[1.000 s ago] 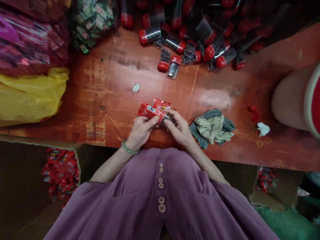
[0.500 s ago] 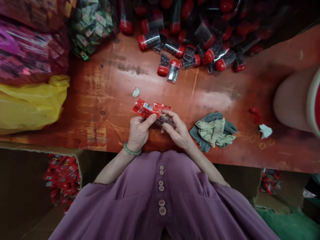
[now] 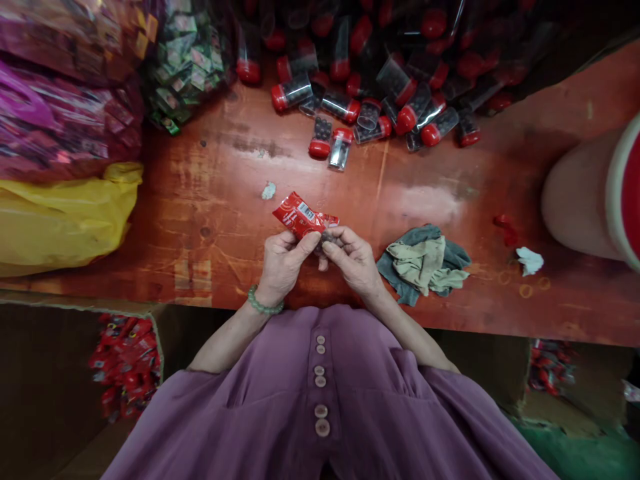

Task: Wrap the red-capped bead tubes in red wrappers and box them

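A red printed packet point(image 3: 299, 214) with a barcode lies slanted between my hands, just above the table's near part. Dark round balls point(image 3: 327, 241) show through the clear lower end of it. My left hand point(image 3: 281, 261), with a green bead bracelet point(image 3: 264, 301) at the wrist, pinches the packet's middle between thumb and fingers. Closed round the clear end, my right hand point(image 3: 354, 261) presses it with the thumb; its fingers partly cover the balls. Another piece of red print point(image 3: 331, 220) shows behind the packet, and I cannot tell whether it belongs to it.
Clear tubes with red caps point(image 3: 340, 150) are heaped at the back. Filled bags point(image 3: 75, 127) and a yellow bag point(image 3: 65, 217) stand left. Crumpled cloths point(image 3: 425, 260), a white scrap point(image 3: 529, 261) and a white bucket point(image 3: 580, 200) are right. Boxes of red packets point(image 3: 127, 363) sit below the table edge.
The packet has turned in my hands, its red printed end now facing up more, with less of the clear end showing. My hands have moved closer together round it. The view has shifted slightly.
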`<state>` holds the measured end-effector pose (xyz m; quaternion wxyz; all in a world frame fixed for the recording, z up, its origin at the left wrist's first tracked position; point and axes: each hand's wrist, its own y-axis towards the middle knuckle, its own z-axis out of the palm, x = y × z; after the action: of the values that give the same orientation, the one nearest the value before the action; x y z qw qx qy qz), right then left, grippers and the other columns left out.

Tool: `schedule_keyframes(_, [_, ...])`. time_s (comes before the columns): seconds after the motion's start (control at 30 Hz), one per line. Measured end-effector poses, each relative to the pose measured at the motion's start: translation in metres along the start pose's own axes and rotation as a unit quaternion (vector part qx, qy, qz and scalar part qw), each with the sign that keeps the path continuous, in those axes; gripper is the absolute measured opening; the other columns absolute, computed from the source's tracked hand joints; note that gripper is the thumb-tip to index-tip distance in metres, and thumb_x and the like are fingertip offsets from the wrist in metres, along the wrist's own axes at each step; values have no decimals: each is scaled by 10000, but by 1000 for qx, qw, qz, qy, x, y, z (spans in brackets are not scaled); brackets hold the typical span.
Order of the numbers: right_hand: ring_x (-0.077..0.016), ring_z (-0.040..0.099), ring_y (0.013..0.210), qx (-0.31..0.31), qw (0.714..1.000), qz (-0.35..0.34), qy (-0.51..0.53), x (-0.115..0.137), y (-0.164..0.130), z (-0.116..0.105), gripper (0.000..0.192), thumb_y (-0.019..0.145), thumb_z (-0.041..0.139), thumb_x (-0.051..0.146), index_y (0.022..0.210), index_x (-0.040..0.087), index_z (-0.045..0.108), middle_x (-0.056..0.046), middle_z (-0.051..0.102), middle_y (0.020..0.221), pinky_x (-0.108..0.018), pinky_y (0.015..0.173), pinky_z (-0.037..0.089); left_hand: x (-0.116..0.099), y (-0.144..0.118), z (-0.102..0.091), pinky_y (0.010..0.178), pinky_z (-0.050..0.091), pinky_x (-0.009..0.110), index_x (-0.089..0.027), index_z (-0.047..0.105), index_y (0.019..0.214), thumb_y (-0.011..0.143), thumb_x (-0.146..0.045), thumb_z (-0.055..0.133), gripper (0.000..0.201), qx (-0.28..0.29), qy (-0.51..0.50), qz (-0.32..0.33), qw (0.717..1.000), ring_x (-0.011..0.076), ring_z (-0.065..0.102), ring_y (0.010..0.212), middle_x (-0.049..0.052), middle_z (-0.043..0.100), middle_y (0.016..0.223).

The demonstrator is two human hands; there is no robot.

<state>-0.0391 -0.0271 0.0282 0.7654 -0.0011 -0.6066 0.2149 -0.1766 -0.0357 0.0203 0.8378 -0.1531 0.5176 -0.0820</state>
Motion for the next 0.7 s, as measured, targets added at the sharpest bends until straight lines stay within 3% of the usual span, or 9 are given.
schedule_keyframes(0.27, [-69, 596, 477, -27, 999, -27, 23, -4, -5, -7, 424, 704, 822, 323, 955, 250, 487, 105, 618, 660, -188, 482, 520, -4, -11, 12, 604, 496, 245, -141, 762, 788, 653, -416, 848, 318, 17, -96, -101, 990, 115, 597, 626, 38, 720, 738])
schedule_keyframes(0.43, [-69, 585, 453, -36, 998, -46, -10, -3, -8, -9, 412, 664, 846, 277, 854, 240, 483, 106, 621, 606, -173, 451, 504, -2, -21, 17, 630, 475, 253, -124, 754, 731, 652, -412, 846, 312, 20, -90, -97, 991, 110, 574, 617, 33, 696, 697])
schedule_keyframes(0.7, [-83, 517, 335, -26, 999, -32, -9, -8, -8, -12, 582, 540, 908, 454, 765, 248, 412, 126, 578, 516, -172, 321, 410, 6, -33, 15, 661, 463, 262, -113, 748, 744, 730, -449, 787, 338, 53, -54, -89, 993, 109, 570, 614, 32, 678, 663])
